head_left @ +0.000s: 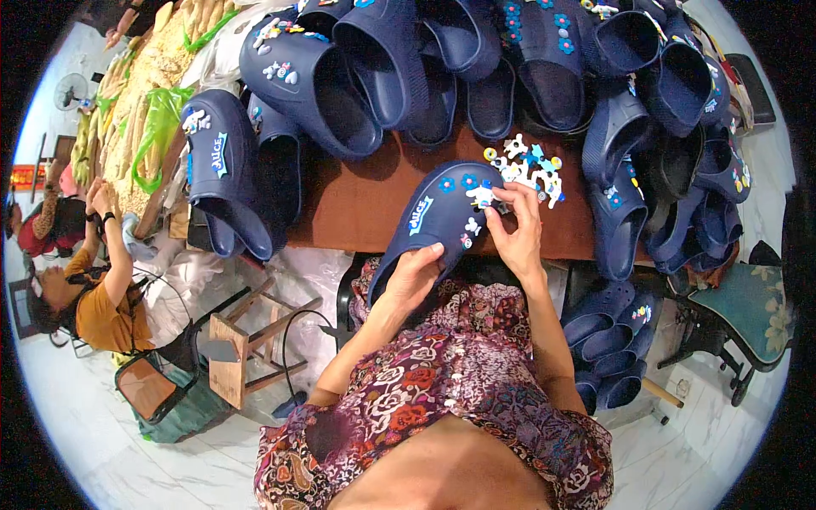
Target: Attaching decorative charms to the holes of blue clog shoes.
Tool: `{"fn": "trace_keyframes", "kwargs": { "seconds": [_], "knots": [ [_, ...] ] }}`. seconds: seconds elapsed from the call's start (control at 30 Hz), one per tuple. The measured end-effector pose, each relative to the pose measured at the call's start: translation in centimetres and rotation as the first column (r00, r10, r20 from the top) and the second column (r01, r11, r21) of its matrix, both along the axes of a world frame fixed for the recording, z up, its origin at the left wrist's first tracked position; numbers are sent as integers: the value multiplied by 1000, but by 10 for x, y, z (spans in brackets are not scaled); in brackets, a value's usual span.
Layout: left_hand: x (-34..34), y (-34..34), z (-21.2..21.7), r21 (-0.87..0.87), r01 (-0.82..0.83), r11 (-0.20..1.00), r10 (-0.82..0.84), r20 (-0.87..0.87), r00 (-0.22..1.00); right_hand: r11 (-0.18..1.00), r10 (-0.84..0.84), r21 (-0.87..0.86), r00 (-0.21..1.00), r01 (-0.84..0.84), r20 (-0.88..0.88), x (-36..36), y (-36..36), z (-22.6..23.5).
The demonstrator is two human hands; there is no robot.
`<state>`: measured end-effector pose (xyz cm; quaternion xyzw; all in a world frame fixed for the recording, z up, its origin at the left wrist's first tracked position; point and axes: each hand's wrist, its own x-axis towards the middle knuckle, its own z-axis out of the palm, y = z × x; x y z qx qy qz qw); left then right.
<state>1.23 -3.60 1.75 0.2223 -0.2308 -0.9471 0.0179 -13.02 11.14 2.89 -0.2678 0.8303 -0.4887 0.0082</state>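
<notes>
A navy blue clog (429, 200) with a white and light-blue banner charm, blue flower charms and small white figure charms lies tilted at the near edge of the brown table (340, 208). My left hand (414, 276) grips the clog by its opening, thumb on top and the other fingers hidden inside. At the toe, my right hand (517, 225) pinches a white figure charm (484, 195) against the upper with thumb and fingertips. Just beyond that hand sits a small pile of loose white, blue and yellow charms (531, 166).
Many decorated navy clogs (306, 81) crowd the table's back and both sides. More clogs (608, 340) are stacked low on my right, near a chair (739, 310). On the left stand a wooden stool (238, 353) and a person in an orange shirt (110, 310) beside a heaped table.
</notes>
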Motion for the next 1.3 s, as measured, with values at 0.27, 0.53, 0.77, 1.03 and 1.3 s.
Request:
{"fn": "trace_keyframes", "kwargs": {
  "seconds": [0.27, 0.53, 0.77, 1.03, 1.3],
  "knots": [
    [13, -5, -21, -11, 6, 1000, -6, 16, 1000, 999, -31, -31, 999, 30, -31, 7, 3, 1],
    [5, -8, -13, -222, 107, 969, -87, 99, 991, 994, -29, -105, 997, 36, 66, 42, 9, 3],
    [1, -3, 3, -202, 74, 977, -65, 53, 996, 995, -10, -101, 1000, 9, -5, 46, 3, -3],
    [4, -1, -1, -149, 27, 989, -22, 33, 999, 983, -7, -183, 994, 27, 113, 60, 5, -9],
    [-18, 3, 36, 14, -25, 1000, 27, -218, 975, 980, 114, -185, 969, -74, 219, 93, 12, -26]
  ]
}}
